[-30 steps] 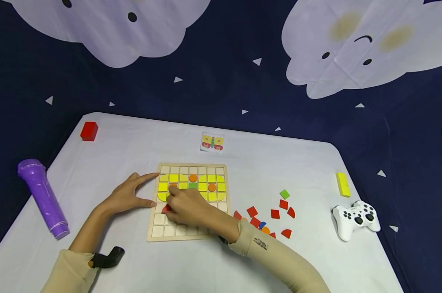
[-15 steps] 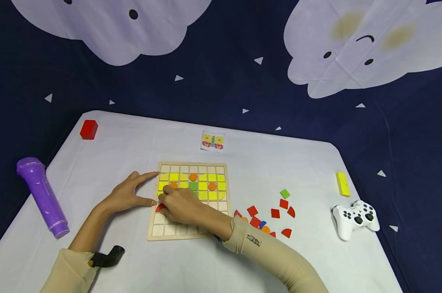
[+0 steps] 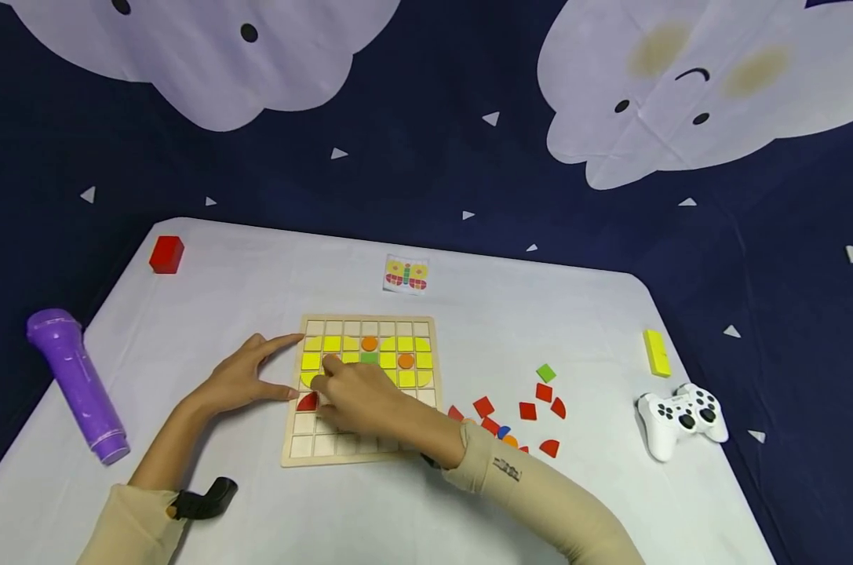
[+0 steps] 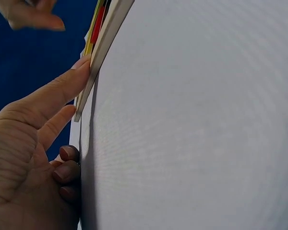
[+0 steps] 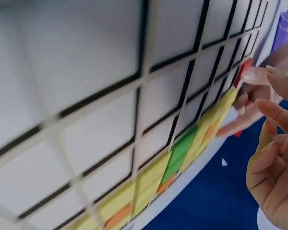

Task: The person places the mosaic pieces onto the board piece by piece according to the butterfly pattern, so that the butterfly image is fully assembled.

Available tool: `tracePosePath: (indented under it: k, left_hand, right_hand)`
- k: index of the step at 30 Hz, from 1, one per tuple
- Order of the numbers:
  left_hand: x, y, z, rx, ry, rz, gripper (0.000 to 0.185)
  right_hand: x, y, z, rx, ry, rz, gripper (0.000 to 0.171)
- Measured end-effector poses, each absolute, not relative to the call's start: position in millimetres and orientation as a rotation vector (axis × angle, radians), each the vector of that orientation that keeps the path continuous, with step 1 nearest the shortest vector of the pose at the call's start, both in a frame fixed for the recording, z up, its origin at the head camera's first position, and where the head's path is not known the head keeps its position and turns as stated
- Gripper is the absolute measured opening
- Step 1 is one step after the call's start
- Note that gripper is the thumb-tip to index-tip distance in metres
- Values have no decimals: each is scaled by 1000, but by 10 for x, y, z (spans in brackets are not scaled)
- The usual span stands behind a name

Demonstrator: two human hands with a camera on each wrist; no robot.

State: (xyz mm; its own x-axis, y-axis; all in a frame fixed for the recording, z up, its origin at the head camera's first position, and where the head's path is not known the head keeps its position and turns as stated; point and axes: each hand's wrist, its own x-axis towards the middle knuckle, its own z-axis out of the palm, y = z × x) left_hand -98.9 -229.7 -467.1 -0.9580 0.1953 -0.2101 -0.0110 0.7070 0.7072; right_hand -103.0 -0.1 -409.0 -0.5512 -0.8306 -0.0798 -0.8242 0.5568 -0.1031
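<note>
Red quarter-round tile (image 3: 306, 402) lies in a cell at the left edge of the wooden grid board (image 3: 359, 455), just below the yellow rows. I judge it a thin, stiff, light wooden piece with smooth painted faces. It sits low in its recess, so it would give little edge to pinch; sliding it with a fingertip, or tipping one corner up first, seems the better way to take hold.

My right hand (image 3: 359, 399) hovers over the board's left half, fingers loosely bent and holding nothing that I can see; from the right wrist view a fingertip (image 5: 249, 75) reaches just beside the red tile. My left hand (image 3: 246, 379) rests on the table (image 3: 256, 267), index finger and thumb stretched straight against the board's left rim, steadying it.

Loose red tiles (image 3: 532, 410) lie scattered to the right of the board, well apart from a white game controller (image 3: 682, 420). A purple flashlight (image 3: 76, 384) lies far left.
</note>
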Motion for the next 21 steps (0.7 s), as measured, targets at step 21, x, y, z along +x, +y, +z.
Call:
tracePosePath:
  k: [21]
  left_hand:
    - [-992,-2267,-4669,92,2648,1068,94]
  right_hand:
    - [-1043,1674,-4248,-1125,2979,-328,24]
